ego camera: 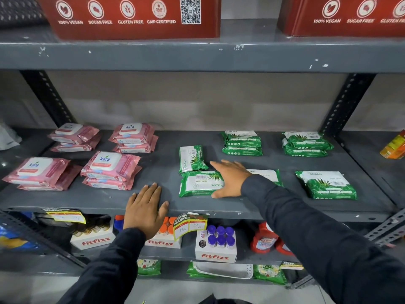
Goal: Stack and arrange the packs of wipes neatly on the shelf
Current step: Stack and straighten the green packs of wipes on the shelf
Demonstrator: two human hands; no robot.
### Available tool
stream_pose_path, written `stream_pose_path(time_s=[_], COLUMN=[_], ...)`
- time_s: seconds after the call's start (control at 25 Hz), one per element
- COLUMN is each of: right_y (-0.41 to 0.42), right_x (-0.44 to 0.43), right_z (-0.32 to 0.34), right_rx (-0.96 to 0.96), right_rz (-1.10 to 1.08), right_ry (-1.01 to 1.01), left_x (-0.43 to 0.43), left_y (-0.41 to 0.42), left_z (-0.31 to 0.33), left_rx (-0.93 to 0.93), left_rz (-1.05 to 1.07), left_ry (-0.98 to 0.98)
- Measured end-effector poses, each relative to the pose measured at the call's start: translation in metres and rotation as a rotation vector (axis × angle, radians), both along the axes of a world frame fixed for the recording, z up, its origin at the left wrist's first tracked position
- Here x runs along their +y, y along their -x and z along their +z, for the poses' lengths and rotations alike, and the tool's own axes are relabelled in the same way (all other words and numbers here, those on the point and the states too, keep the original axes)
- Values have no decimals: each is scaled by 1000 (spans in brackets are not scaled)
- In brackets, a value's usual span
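On the grey metal shelf (166, 150) across the middle of the frame, pink plastic Kara wipe packs (110, 166) sit in four short stacks at the left, two behind and two in front. Green-and-white Origami aloe wipe packs fill the right half: two stacks at the back (242, 142), a single pack at far right (326, 184), and two loose packs near centre, one turned on end (192, 157). The right hand (230, 179) lies flat, fingers spread, across the front loose green pack (198, 183) (pressing, not gripping). The left hand (145, 210) rests open, palm down, on the shelf's front edge, holding nothing.
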State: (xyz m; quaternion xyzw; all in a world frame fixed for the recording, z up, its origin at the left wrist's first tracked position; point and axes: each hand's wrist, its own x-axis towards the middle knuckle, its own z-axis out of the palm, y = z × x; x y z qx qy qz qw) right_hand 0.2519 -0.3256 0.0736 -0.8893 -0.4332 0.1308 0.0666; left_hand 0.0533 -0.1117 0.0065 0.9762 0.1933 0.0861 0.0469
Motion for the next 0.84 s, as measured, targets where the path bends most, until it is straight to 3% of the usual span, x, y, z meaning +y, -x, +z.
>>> stream_pose_path(time_s=[0.24,0.56,0.68,0.84], right_y=[2,9,-9,-29], right_x=[14,-18,-58,-112], right_z=[-6,19,36,34], right_rx=[12,-121,-103,29], right_rz=[-25,-24,-117,-244], right_ry=[-7,-279,-371,-347], left_x=[3,6,7,6], left_y=[1,0,-1,0], left_z=[-2,-5,-5,-6], left_rx=[-2,-7,0,-18], left_rz=[2,11,9,9], left_ry=[-1,-21,-26,-23])
